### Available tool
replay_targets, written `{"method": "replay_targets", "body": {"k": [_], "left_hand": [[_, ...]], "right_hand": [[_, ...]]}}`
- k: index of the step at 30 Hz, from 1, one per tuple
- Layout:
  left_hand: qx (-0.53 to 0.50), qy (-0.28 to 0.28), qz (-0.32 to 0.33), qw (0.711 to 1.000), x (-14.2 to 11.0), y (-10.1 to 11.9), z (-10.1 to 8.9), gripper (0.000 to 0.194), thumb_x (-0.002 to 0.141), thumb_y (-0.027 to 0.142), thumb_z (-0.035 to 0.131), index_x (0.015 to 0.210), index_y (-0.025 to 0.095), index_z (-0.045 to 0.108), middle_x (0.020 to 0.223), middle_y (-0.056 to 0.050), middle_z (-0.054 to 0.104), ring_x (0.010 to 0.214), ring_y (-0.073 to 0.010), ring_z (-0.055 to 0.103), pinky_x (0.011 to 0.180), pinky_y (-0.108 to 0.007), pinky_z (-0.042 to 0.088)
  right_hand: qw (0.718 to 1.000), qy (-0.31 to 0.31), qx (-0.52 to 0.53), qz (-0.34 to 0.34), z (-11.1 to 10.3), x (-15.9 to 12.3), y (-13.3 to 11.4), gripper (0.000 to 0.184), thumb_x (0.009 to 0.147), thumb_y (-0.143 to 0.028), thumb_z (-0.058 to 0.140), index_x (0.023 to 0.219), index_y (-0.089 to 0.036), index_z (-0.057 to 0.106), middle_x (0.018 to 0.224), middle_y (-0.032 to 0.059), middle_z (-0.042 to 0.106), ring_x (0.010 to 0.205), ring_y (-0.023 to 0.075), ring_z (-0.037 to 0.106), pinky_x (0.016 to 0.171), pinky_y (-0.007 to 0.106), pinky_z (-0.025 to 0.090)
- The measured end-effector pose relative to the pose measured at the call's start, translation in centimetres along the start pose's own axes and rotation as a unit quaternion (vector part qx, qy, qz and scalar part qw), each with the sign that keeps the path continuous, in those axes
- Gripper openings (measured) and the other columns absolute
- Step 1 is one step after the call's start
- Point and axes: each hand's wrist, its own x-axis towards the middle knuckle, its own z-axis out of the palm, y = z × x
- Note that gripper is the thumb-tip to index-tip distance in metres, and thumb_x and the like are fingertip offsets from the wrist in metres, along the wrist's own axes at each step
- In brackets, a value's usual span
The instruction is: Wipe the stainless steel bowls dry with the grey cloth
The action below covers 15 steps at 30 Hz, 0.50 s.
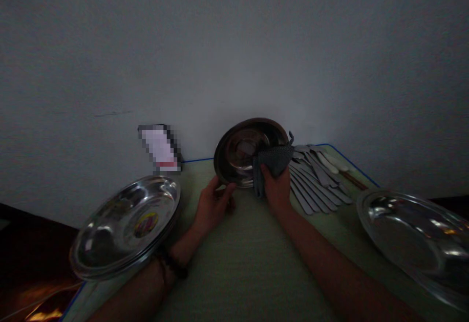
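Note:
A round metal basin (234, 146) is tilted up above the green table, its hollow side facing me. My left hand (214, 200) grips its lower left rim, thumb over the edge. Against its right side my right hand (276, 185) is closed on a dark grey cloth (273, 161), which covers part of the rim and inside. Whether the right fingers also grip the rim is hidden by the cloth. Just right of that hand lies a fanned row of metal cutlery (315, 185), partly covered by the hand and cloth.
Stacked metal basins (106, 229), the top one with a yellow and red sticker, stand at the left. Another shiny basin (406, 239) sits at the right. A blurred-out phone-like object (159, 146) leans on the wall (234, 43). The table (234, 273) has a blue edge.

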Motion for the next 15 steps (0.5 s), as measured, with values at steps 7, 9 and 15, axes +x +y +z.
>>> {"method": "replay_targets", "body": {"k": [7,9,15], "left_hand": [[0.033,0.002,-0.012,0.999,0.02,-0.07,0.29,0.031,0.078,0.046,0.06,0.09,0.019,0.053,0.061,0.004,0.06,0.039,-0.009,0.051,0.034,-0.02,0.04],[-0.006,0.042,0.012,0.999,-0.08,0.06,0.34,0.032,0.081,0.049,0.055,0.096,0.022,0.047,0.068,0.004,0.06,0.04,-0.0092,0.053,0.032,-0.019,0.039],[-0.004,0.05,0.027,0.998,0.04,0.06,-0.02,0.028,0.083,0.048,0.053,0.09,0.023,0.043,0.049,0.01,0.051,0.034,-0.0092,0.048,0.032,-0.018,0.038]], "right_hand": [[1.0,-0.005,0.014,-0.027,0.09,-0.15,-0.01,0.05,0.069,-0.042,0.063,0.109,-0.014,0.054,0.108,0.0144,0.063,0.098,0.0247,0.058,0.089,0.041,0.042],[0.999,-0.003,0.018,-0.027,0.13,-0.12,0.13,0.046,0.069,-0.042,0.063,0.106,-0.015,0.054,0.105,0.0131,0.064,0.096,0.0241,0.058,0.088,0.04,0.042],[0.999,-0.008,0.033,-0.036,0.05,-0.01,0.12,0.045,0.07,-0.041,0.063,0.105,-0.015,0.054,0.106,0.0132,0.063,0.097,0.0239,0.058,0.089,0.041,0.042]]}}
